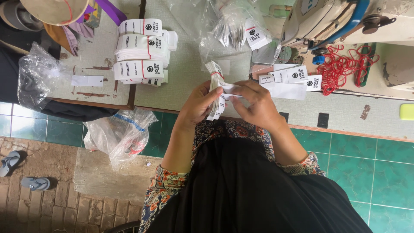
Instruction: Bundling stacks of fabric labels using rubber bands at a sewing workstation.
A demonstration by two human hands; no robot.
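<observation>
Nearest, both forearms rise from a patterned sleeve and black cloth toward the table edge (181,108). The left hand (196,105) is curled, thumb up along the side, fingers closed round a stack of white tags (214,86) bound by a red band; the stack stands on end, tilted a little left, over the table edge. The right hand (254,101) meets it from the right, wrist bent inward, thumb and forefinger pinched on a single white tag (230,89) at the stack's face. Just beyond the right hand lie loose tags (293,80) and red bands (340,67). Farther left sit banded bundles (144,51); a clear bag (233,30) of tags lies behind, a sewing machine (319,19) at far right.
</observation>
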